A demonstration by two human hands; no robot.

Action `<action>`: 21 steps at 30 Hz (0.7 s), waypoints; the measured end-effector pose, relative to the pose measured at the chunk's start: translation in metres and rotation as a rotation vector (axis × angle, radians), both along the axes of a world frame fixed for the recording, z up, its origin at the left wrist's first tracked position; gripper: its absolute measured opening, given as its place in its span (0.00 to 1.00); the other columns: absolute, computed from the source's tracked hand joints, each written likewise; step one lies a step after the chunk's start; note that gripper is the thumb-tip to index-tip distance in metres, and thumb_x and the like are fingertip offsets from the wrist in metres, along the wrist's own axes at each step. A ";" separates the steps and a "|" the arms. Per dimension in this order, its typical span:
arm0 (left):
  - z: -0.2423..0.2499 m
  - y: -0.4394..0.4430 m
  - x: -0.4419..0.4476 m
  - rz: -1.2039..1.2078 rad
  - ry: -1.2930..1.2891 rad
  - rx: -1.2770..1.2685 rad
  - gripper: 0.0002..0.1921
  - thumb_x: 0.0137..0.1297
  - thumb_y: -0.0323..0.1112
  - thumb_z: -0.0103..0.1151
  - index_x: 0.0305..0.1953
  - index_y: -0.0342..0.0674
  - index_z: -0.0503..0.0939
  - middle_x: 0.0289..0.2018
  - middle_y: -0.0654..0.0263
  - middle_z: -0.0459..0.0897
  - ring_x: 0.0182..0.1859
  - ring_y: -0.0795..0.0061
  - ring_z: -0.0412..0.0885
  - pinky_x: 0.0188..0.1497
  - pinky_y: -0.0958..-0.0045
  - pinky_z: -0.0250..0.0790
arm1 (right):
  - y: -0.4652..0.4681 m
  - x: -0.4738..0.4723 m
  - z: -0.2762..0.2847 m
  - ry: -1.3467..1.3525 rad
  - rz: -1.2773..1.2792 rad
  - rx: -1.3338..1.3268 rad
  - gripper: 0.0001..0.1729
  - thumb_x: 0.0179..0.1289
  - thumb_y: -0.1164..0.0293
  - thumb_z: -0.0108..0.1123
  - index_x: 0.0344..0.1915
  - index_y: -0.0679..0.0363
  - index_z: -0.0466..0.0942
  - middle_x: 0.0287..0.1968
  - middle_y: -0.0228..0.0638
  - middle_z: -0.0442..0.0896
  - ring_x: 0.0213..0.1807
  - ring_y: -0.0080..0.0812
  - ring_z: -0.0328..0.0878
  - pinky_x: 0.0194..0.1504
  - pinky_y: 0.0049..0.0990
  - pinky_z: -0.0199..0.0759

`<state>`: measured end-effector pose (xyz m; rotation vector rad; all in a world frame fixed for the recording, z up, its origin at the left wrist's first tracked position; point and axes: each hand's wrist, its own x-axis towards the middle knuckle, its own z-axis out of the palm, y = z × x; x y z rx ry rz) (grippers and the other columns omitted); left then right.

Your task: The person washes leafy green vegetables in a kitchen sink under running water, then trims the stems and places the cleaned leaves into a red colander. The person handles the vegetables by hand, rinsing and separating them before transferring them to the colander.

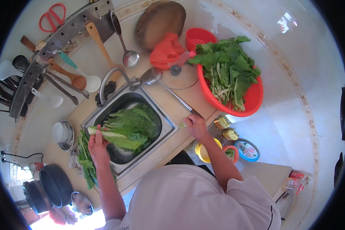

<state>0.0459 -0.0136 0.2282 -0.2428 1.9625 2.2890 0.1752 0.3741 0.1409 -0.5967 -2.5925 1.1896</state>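
Observation:
My left hand (99, 141) grips the pale stem end of a leafy green vegetable (123, 136) over the steel sink (168, 126). Its leaves spread across more wet greens (145, 115) lying in the basin. My right hand (196, 126) is off to the right, above the counter's front edge, with fingers closed on a small pale-green scrap (183, 124) that is blurred. Left of the sink, partly behind my left forearm, lies another heap of long-stemmed greens (85, 161). A curved faucet (105, 83) arches over the basin's back corner.
A red basin (253, 97) piled with leafy greens (227, 72) stands at the right end of the counter. Near it are a glass lid (176, 79), a long-handled spatula (172, 93) and a red plastic bag (166, 51). Stacked bowls (61, 132) and a dark pot (56, 185) sit left.

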 end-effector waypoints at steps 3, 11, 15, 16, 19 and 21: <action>-0.061 -0.037 -0.030 0.068 -0.183 -0.119 0.21 0.78 0.46 0.55 0.61 0.37 0.77 0.48 0.60 0.86 0.40 0.75 0.84 0.38 0.76 0.76 | 0.012 0.002 -0.002 -0.054 0.141 0.201 0.11 0.63 0.63 0.67 0.39 0.58 0.81 0.36 0.45 0.81 0.36 0.52 0.83 0.39 0.43 0.79; -0.214 -0.043 -0.025 0.298 -0.142 -1.145 0.40 0.65 0.54 0.67 0.66 0.25 0.71 0.61 0.42 0.78 0.60 0.45 0.79 0.61 0.52 0.73 | 0.005 0.018 -0.044 -0.142 0.259 0.229 0.10 0.63 0.69 0.62 0.42 0.58 0.75 0.45 0.48 0.75 0.39 0.56 0.81 0.41 0.48 0.79; -0.209 -0.043 -0.022 0.085 -0.647 -0.304 0.50 0.63 0.68 0.64 0.70 0.28 0.66 0.67 0.46 0.72 0.62 0.49 0.78 0.61 0.46 0.73 | -0.006 0.059 -0.017 -0.002 0.151 0.074 0.05 0.66 0.71 0.60 0.39 0.59 0.74 0.42 0.45 0.75 0.39 0.53 0.81 0.40 0.47 0.79; -0.211 -0.042 -0.023 0.113 -0.699 -0.239 0.50 0.62 0.70 0.63 0.71 0.31 0.67 0.67 0.47 0.73 0.62 0.49 0.78 0.62 0.46 0.73 | -0.005 0.086 -0.003 -0.006 0.072 0.044 0.06 0.66 0.70 0.60 0.39 0.58 0.75 0.42 0.44 0.75 0.39 0.52 0.81 0.39 0.47 0.78; -0.217 -0.029 -0.033 0.083 -0.699 -0.272 0.49 0.63 0.72 0.60 0.72 0.38 0.68 0.68 0.51 0.73 0.62 0.49 0.78 0.64 0.46 0.70 | 0.002 0.171 -0.005 -0.054 -0.147 0.082 0.07 0.64 0.70 0.64 0.40 0.56 0.76 0.42 0.42 0.75 0.39 0.53 0.80 0.39 0.47 0.77; -0.229 -0.025 -0.041 -0.090 -0.761 -0.158 0.45 0.66 0.71 0.57 0.72 0.42 0.68 0.68 0.55 0.74 0.64 0.50 0.76 0.67 0.47 0.68 | 0.017 0.240 -0.021 -0.257 -0.341 0.108 0.09 0.63 0.69 0.65 0.42 0.55 0.76 0.44 0.42 0.76 0.40 0.55 0.80 0.38 0.49 0.77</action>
